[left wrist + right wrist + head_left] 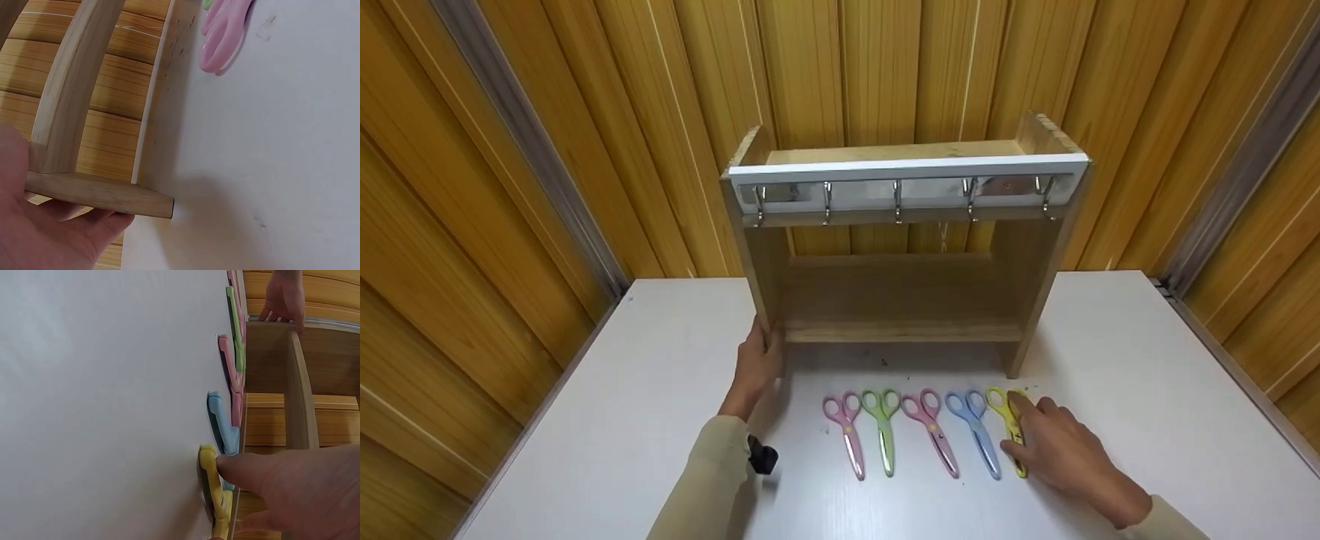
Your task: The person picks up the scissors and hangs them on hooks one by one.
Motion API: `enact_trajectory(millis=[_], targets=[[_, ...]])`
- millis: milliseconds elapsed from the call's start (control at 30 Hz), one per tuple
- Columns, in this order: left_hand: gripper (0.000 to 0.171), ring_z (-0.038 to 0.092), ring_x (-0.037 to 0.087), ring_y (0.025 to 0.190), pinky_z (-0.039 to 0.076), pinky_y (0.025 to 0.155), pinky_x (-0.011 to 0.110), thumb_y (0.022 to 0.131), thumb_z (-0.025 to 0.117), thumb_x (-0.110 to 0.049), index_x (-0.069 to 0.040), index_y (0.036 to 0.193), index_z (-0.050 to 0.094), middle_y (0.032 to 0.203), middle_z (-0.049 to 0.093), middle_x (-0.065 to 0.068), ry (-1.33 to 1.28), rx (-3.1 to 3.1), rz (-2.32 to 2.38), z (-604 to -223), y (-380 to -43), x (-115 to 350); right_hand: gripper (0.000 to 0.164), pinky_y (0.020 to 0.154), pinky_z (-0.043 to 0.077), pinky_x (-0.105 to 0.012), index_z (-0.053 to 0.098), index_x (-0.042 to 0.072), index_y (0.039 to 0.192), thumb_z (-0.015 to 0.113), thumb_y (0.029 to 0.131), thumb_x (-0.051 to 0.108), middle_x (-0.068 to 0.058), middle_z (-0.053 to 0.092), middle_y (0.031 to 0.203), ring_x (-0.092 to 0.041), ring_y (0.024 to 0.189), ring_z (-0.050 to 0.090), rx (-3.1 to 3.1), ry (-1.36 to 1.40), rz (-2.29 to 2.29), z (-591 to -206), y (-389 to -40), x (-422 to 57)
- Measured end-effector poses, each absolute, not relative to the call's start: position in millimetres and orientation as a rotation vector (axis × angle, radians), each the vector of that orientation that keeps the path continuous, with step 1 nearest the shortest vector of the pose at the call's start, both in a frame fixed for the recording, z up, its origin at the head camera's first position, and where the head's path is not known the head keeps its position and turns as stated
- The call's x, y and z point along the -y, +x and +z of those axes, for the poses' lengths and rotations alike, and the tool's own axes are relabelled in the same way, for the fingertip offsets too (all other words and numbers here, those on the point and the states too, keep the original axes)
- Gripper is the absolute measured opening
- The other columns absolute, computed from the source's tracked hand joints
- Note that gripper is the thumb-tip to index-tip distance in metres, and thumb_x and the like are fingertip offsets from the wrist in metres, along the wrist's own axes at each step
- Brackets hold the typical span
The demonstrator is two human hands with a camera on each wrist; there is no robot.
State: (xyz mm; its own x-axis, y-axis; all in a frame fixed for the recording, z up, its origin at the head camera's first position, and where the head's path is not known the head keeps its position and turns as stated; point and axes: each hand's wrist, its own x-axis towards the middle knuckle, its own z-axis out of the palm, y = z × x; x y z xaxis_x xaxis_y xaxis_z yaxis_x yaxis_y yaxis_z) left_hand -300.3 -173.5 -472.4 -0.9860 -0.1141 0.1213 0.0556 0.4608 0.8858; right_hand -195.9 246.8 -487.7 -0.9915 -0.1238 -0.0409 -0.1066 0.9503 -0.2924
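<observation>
A wooden rack (904, 332) stands on the white table, with a row of metal hooks (898, 201) along its upper front bar. My left hand (757, 367) grips the lower end of its left side panel (101, 194), fingers behind the board. Several pairs of scissors lie side by side before the rack: pink scissors (849, 431), green scissors (884, 429), another pink pair (934, 431), blue scissors (978, 431) and yellow scissors (1006, 412). Over the yellow pair, my right hand (1057, 446) pinches it, thumb on the left side and index finger at the handle loops. The other fingertips are mostly hidden.
Ribbed wood-look wall panels (877, 75) rise behind the table and on both sides. White tabletop (675, 352) extends left and right of the rack. A small black device (763, 456) is worn at my left wrist.
</observation>
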Motion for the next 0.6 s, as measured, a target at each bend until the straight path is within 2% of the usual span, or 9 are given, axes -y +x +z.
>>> enact_trajectory(millis=[200,400,500,600], targets=[[0.061,0.042,0.034,0.146,0.032,0.118,0.053,0.112,0.040,-0.032,-0.017,0.166,0.017,0.162,0.038,0.017,0.041,2.526,-1.541,-473,-301,172,0.073,0.067,0.054,-0.046,0.056,-0.001,0.143,0.085,0.085,0.032,-0.015,0.058,0.102,-0.025,0.084,0.053,-3.022,-0.172,-0.446,-484,-193,-258],[0.060,0.041,0.035,0.146,0.031,0.118,0.052,0.112,0.040,-0.030,-0.017,0.166,0.018,0.161,0.038,0.017,0.029,2.508,-1.533,-473,-301,172,0.049,0.066,0.055,-0.048,0.067,0.000,0.127,0.084,0.086,0.021,-0.013,0.058,0.097,-0.024,0.083,0.055,-3.054,-0.245,-0.469,-484,-189,-268],[0.060,0.042,0.034,0.145,0.033,0.117,0.052,0.112,0.040,-0.030,-0.016,0.166,0.018,0.160,0.040,0.018,0.030,2.513,-1.520,-474,-300,173,0.042,0.063,0.053,-0.045,0.069,0.000,0.123,0.082,0.086,0.015,-0.011,0.058,0.093,-0.023,0.079,0.055,-3.059,-0.256,-0.490,-484,-188,-271],[0.058,0.043,0.035,0.144,0.035,0.116,0.052,0.112,0.040,-0.026,-0.013,0.165,0.019,0.159,0.041,0.020,0.020,2.512,-1.508,-474,-299,172,0.024,0.057,0.048,-0.040,0.070,0.003,0.109,0.079,0.087,0.008,-0.008,0.055,0.086,-0.021,0.073,0.052,-3.060,-0.264,-0.524,-486,-187,-272]])
